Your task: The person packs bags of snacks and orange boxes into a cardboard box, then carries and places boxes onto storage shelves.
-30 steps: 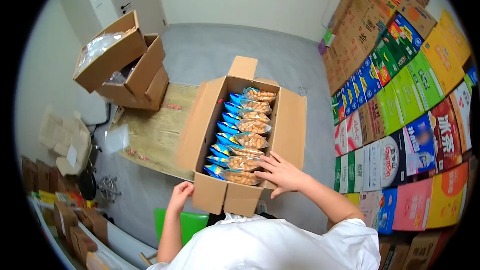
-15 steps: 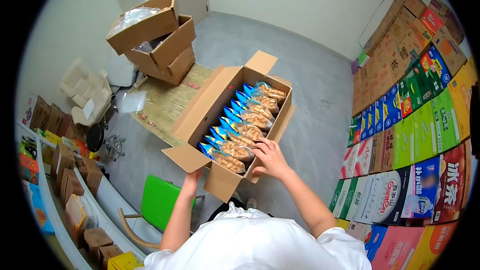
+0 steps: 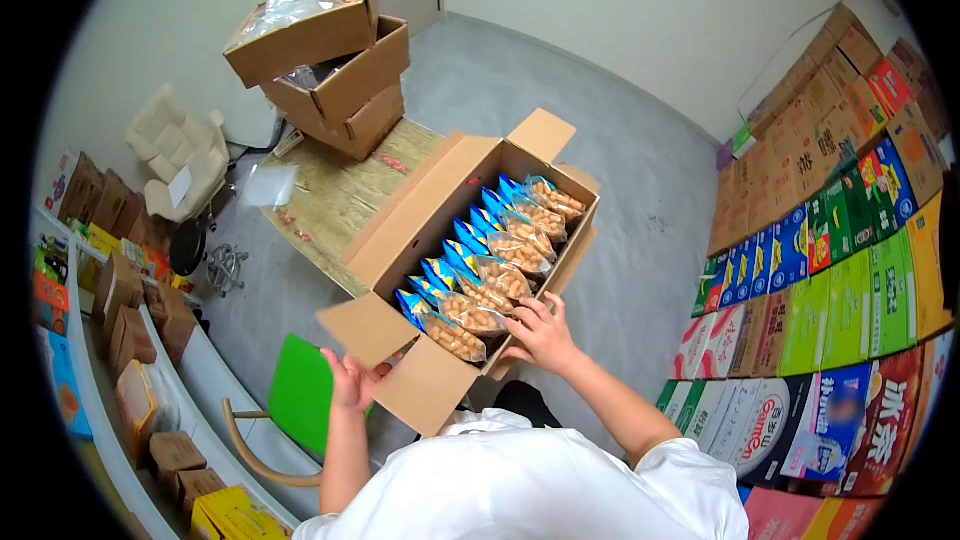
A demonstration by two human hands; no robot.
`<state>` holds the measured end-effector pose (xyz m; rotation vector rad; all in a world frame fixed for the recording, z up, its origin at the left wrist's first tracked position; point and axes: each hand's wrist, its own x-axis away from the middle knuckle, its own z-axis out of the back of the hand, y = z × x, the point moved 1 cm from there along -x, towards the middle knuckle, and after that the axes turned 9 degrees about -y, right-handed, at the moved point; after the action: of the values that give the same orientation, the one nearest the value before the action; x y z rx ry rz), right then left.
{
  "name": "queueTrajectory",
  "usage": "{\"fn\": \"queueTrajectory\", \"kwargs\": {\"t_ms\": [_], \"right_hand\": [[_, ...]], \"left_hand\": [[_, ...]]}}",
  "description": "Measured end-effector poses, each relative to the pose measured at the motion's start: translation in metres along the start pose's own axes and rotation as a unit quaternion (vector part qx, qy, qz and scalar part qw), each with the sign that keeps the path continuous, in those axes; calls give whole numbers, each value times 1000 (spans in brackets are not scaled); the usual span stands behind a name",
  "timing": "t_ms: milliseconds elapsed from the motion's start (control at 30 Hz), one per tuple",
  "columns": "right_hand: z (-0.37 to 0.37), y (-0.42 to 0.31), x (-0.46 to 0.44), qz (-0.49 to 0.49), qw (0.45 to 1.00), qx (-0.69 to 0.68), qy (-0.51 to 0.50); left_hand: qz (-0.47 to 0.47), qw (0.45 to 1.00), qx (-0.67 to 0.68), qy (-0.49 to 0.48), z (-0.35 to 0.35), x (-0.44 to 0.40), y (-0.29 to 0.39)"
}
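Note:
A long open cardboard box (image 3: 398, 252) holds clear bags of light-brown puffed snacks (image 3: 470, 312) with blue printed tops, lined up in a row. My right hand (image 3: 543, 335) grips the near right edge of the box beside the closest bags, its fingers curved over the rim. Low at the near left corner is my left hand (image 3: 355, 377), holding nothing, with thumb and fingers apart. It is next to the box's near flap (image 3: 428, 386), and its fingertips are partly hidden there.
The box is on a table with a wood-patterned top (image 3: 325, 230). Stacked open cartons (image 3: 355, 90) with clear plastic stand at its far end. A green chair (image 3: 300, 395) is at my left, by shelves of goods (image 3: 130, 340). Colourful cartons (image 3: 800, 300) form a wall on the right.
My left hand has moved away from the box's left corner, leftward and down, and its fingers have opened. My right hand stays at the right edge. The view has shifted slightly.

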<state>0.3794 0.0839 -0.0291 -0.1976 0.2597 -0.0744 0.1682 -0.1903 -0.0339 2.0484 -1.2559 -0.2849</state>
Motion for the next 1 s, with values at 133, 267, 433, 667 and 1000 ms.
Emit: {"fn": "queueTrajectory", "kwargs": {"t_ms": [133,267,433,667,1000], "right_hand": [[-4,12,-6,70,997,-12,37],[6,27,-14,138,985,-100,26],[16,46,-16,208,960,-190,-8],[16,69,-21,292,927,-231,-43],[40,136,-45,143,929,-304,152]], "left_hand": [[-105,989,-73,-81,-42,-9,-9],[-211,932,-286,79,-77,-36,-46],[-321,800,-442,247,-96,-70,-100],[-140,568,-736,342,-139,-79,-107],[38,472,-806,356,-157,-87,-116]]}}
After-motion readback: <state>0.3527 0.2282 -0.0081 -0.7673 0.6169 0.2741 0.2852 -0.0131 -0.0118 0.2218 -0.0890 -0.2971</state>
